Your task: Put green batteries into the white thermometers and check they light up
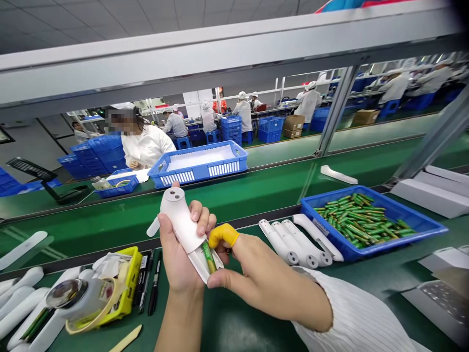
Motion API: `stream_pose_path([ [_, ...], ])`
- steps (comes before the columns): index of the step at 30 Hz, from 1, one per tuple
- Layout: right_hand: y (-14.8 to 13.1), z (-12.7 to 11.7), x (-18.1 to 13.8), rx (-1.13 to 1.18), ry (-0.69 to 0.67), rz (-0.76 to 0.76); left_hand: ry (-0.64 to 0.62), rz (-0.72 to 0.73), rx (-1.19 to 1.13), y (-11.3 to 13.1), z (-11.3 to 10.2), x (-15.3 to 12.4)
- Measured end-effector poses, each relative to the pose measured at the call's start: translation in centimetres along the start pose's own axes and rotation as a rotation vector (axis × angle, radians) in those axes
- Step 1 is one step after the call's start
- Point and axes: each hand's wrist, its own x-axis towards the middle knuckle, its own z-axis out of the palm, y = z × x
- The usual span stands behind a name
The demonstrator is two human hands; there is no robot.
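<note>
My left hand [179, 249] grips a white plastic handheld device [178, 215] with two small holes in its rounded top end, held upright over the green bench. My right hand [252, 274], with a yellow finger cot [224, 234] on the index finger, pinches a green battery [209, 256] sitting in the device's open lower compartment. Both hands are closed on what they hold.
A blue tray [421, 230] of several green batteries stands to the right, with white device bodies [293, 239] lying beside it. A tape dispenser [78, 298], a yellow box [130, 283] and pens [154, 283] lie left. Across the green conveyor [256, 190], a blue basket [200, 164] and a person in white.
</note>
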Motion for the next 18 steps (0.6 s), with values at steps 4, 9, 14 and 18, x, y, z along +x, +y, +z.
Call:
stream_pose_path([
  [4,0.3,0.3,-0.1,0.124,0.023,0.028,-0.006,0.035,0.034,-0.1,0.4,-0.4],
  [9,1.2,0.0,0.2,0.292,0.088,0.076,0.031,0.081,0.019,-0.5,0.1,-0.1],
  [14,1.4,-1.6,0.1,0.706,0.271,0.017,0.092,0.024,-0.001,-1.1,-0.8,0.5],
  [18,1.0,-2.6,-0.1,0.954,0.171,-0.045,0.070,-0.027,0.056,-1.1,-0.9,0.4],
])
